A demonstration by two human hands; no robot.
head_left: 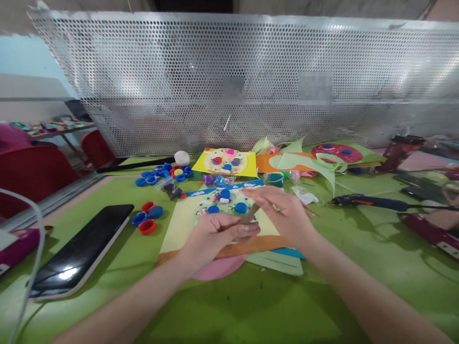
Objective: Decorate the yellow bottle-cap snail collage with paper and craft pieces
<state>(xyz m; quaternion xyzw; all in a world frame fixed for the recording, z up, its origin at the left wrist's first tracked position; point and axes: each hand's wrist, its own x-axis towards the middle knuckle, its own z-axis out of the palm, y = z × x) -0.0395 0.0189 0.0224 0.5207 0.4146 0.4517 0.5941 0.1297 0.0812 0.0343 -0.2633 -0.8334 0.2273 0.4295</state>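
Note:
My left hand (218, 234) pinches a narrow grey-brown strip (249, 216) between thumb and fingers. At the strip's upper end, the bent fingers of my right hand (283, 210) close on it and partly hide it. Both hands are over a pale yellow craft sheet (175, 229) with a blue painted band along its top and a brown band (251, 246) near its bottom. Blue bottle caps (240, 208) and small beads sit on the sheet. A pink paper piece (222, 268) sticks out below it.
Loose red and blue caps (147, 227) lie left of the sheet, with a black phone (82, 248) beyond. A glue gun (369, 201) rests at the right. Behind are a yellow card (251, 167), paper scraps and a perforated metal panel (186, 86).

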